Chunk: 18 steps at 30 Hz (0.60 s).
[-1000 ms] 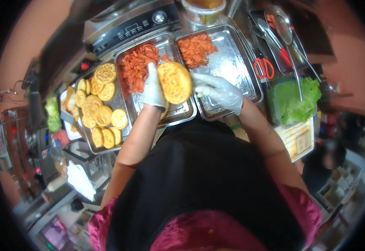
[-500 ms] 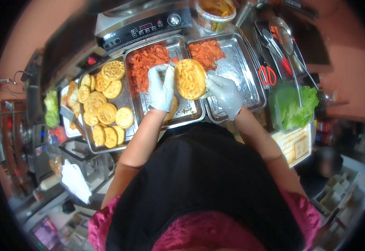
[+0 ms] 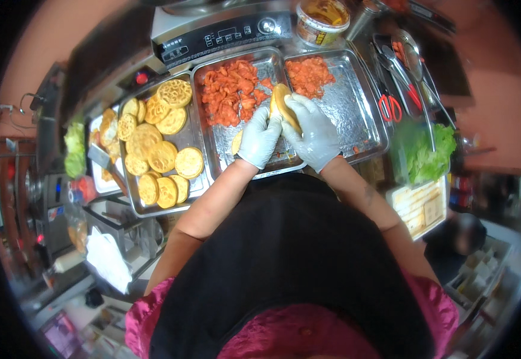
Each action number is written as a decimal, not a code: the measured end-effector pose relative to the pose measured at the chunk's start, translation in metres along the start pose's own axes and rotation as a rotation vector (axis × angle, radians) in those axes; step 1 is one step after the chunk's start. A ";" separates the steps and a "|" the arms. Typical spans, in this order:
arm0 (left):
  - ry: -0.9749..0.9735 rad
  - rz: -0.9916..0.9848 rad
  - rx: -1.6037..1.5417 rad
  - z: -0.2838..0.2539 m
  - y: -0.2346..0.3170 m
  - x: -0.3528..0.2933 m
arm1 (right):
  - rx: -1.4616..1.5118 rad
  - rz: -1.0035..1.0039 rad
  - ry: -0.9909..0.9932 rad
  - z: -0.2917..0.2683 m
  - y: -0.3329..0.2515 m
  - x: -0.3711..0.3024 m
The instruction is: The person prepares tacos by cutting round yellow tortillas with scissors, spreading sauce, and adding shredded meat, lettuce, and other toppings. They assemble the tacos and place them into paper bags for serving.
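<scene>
Between my gloved hands a round golden flatbread is tilted nearly edge-on above the middle tray. My left hand pinches its lower left side, fingertips close to the other hand. My right hand closes round its right side. Whether the bread is split along its edge cannot be made out. Beneath lies the middle metal tray, with red sauced meat pieces in its far part. Another flatbread shows partly behind my left hand.
To the left, a metal tray bears several round flatbreads. The right tray has red meat at its far left. Beyond stand a control panel and a sauce tub. Red-handled scissors and lettuce are at right.
The flatbread has turned from showing its broad face to nearly edge-on. My hands have come closer together around its near end. The whole view has shifted slightly.
</scene>
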State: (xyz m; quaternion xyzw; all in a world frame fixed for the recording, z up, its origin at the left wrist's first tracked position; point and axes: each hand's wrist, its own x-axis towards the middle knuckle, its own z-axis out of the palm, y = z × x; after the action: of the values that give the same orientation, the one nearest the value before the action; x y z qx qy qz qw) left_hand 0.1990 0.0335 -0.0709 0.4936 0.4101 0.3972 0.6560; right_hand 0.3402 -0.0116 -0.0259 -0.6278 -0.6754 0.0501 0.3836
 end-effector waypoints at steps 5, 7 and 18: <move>-0.064 0.018 0.034 -0.013 -0.020 0.004 | 0.259 0.159 -0.068 0.028 0.026 -0.020; -0.069 -0.014 0.049 -0.014 -0.011 -0.003 | 0.390 0.405 -0.125 0.023 0.025 -0.013; -0.169 -0.521 -0.912 -0.027 0.055 -0.005 | 0.545 0.349 -0.072 -0.004 -0.012 -0.006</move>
State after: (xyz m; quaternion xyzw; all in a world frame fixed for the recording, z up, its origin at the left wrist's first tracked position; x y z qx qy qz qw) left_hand 0.1655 0.0480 -0.0215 0.0701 0.2506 0.3180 0.9117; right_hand 0.3323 -0.0211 -0.0192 -0.6063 -0.5324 0.3160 0.4990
